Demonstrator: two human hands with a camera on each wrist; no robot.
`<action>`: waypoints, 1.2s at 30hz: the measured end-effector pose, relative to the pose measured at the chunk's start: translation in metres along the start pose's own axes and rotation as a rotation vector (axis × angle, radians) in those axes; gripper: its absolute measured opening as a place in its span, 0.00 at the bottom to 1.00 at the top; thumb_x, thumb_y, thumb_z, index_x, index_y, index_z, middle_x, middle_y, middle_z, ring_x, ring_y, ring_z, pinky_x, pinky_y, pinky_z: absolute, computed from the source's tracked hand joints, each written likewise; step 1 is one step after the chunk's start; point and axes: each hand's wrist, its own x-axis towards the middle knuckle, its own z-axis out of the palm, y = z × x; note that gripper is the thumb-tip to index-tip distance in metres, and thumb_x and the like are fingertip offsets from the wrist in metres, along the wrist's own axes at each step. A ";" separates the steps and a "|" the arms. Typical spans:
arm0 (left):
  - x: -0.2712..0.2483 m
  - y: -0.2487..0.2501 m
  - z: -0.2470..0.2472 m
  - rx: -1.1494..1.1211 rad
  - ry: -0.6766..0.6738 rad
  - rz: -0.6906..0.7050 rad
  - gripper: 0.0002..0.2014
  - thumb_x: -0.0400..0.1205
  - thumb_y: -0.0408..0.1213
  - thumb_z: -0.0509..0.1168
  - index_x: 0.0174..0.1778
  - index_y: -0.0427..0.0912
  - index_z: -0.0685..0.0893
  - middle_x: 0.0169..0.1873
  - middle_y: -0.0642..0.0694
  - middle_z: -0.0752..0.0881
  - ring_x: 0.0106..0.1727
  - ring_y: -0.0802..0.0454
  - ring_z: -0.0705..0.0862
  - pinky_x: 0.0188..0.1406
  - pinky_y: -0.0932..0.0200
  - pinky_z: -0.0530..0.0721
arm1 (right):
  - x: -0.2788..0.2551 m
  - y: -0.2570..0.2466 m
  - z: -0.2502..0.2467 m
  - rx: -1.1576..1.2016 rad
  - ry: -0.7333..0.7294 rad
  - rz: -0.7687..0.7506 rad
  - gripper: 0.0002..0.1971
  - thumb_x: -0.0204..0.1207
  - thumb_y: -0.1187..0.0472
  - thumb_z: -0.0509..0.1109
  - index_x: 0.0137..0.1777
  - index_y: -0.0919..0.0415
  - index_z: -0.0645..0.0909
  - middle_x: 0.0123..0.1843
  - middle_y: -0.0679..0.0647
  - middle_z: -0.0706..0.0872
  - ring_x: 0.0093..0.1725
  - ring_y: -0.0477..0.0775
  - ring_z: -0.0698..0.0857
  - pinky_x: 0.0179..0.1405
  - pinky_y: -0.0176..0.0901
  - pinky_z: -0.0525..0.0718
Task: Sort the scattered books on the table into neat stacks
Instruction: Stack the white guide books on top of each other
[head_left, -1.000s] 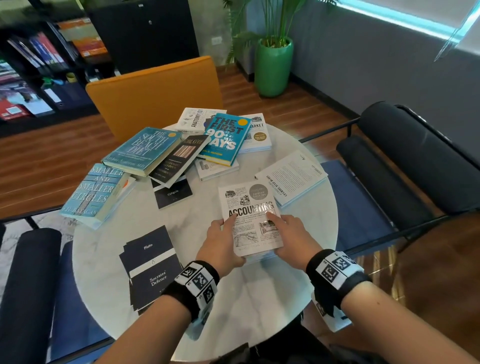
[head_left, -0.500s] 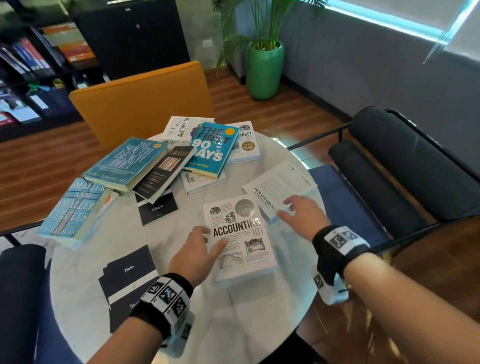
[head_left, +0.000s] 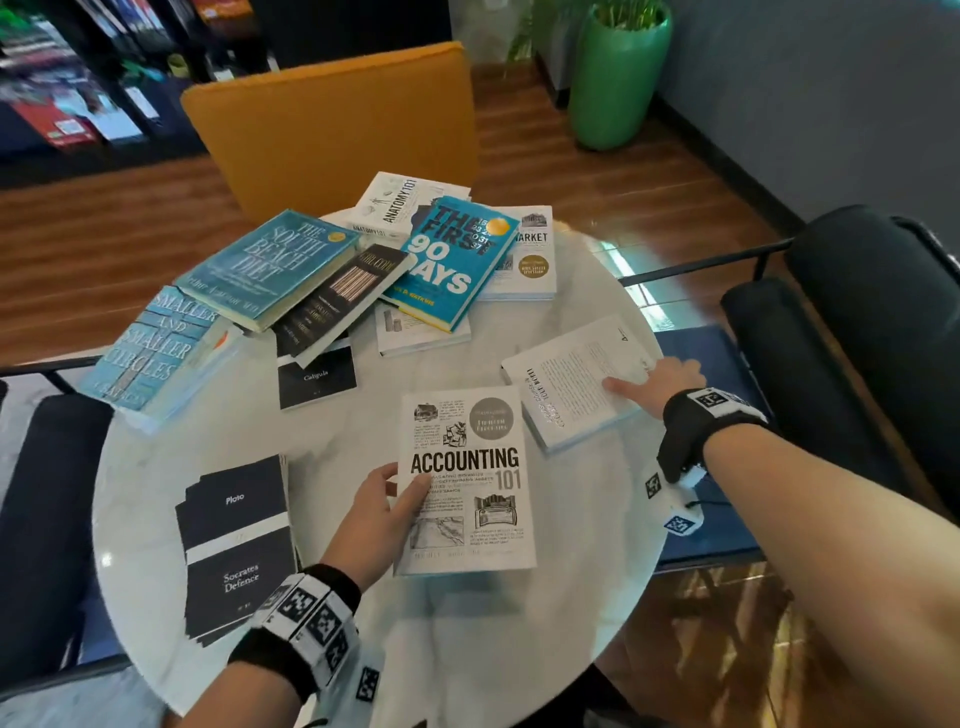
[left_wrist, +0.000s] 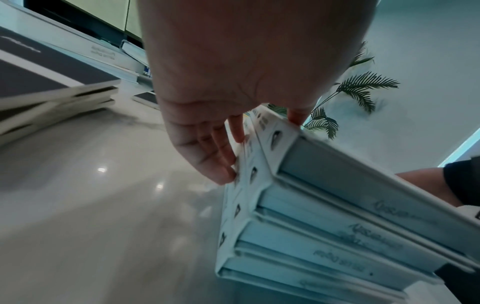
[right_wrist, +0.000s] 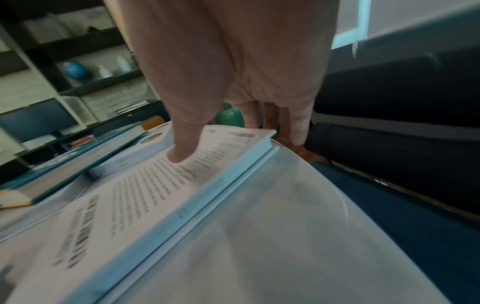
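Observation:
On the round white marble table (head_left: 363, 649), a stack of several white books topped by Accounting 101 (head_left: 467, 483) stands near me. My left hand (head_left: 387, 506) rests at its left side, straight fingers (left_wrist: 221, 164) against the spines (left_wrist: 324, 216) and the thumb on the top cover. To the right a white book (head_left: 566, 384) lies back cover up. My right hand (head_left: 657, 379) holds it, thumb (right_wrist: 182, 152) pressing the cover (right_wrist: 145, 195) and fingers reaching over its far edge. Farther back lie First 90 Days (head_left: 452, 260), South Beach Diet (head_left: 270, 265), Anatomy 101 (head_left: 400, 202) and other loose books.
A stack of thin dark Plato books (head_left: 236, 545) sits near left, Caligula (head_left: 317, 376) mid-table, Smaller and Smaller Circles (head_left: 150, 353) at the left edge. An orange chair (head_left: 332, 119) stands behind the table, black chairs (head_left: 857, 312) to the right, a green pot (head_left: 618, 73) beyond.
My right hand left the Accounting 101 stack and moved right onto the face-down white book. My left hand stayed at the stack's left side.

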 end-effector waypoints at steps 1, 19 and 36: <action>-0.001 0.002 0.000 -0.005 -0.008 0.018 0.28 0.79 0.62 0.60 0.69 0.48 0.73 0.54 0.55 0.86 0.49 0.59 0.89 0.52 0.56 0.86 | 0.004 0.003 0.001 0.036 -0.010 0.004 0.51 0.62 0.31 0.75 0.74 0.67 0.66 0.70 0.66 0.71 0.70 0.66 0.73 0.66 0.58 0.74; -0.004 0.016 -0.002 0.110 -0.088 -0.014 0.20 0.86 0.54 0.55 0.72 0.50 0.73 0.60 0.53 0.86 0.54 0.56 0.85 0.56 0.55 0.79 | -0.045 -0.017 -0.050 0.507 0.121 -0.189 0.26 0.64 0.58 0.84 0.60 0.61 0.78 0.57 0.56 0.86 0.56 0.59 0.85 0.53 0.50 0.84; -0.016 0.087 -0.055 -0.363 -0.149 0.212 0.28 0.84 0.49 0.63 0.79 0.43 0.70 0.66 0.45 0.84 0.55 0.53 0.86 0.41 0.60 0.87 | -0.212 -0.057 0.024 0.406 0.465 -1.002 0.21 0.66 0.73 0.73 0.59 0.54 0.86 0.61 0.58 0.85 0.62 0.61 0.83 0.64 0.49 0.82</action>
